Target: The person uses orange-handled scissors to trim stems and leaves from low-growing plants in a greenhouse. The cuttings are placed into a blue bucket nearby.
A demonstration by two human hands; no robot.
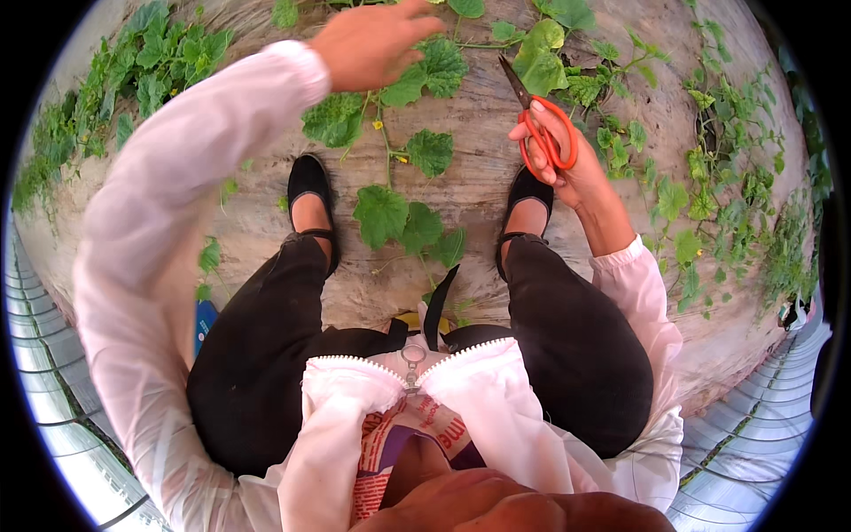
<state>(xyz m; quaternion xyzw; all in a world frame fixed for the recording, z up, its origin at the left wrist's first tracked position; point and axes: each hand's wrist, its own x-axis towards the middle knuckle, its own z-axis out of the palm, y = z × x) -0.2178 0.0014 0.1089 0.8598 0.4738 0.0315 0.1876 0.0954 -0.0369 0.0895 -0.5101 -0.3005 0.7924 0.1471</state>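
My right hand (pixel 565 159) holds a pair of scissors (pixel 568 126) with orange-red handles. Their dark blades look nearly closed and point up and left, beside a pale yellow-green leaf (pixel 540 58). My left hand (pixel 372 50), slightly blurred, reaches over the vine with its fingers apart; nothing shows in its grasp. Just below that hand lie broad green leaves (pixel 444 66) of a cucurbit vine. The vine's stem (pixel 387 153) runs down between my feet, with small yellow flowers (pixel 377 125) along it.
Black shoes (pixel 309 183) stand on either side of the vine on wrinkled ground sheeting (pixel 465 286). More vines grow at the left (pixel 149 60) and right (pixel 725 173). A blue object (pixel 205 322) is partly hidden by my leg. Something yellow (pixel 413 321) shows beneath me.
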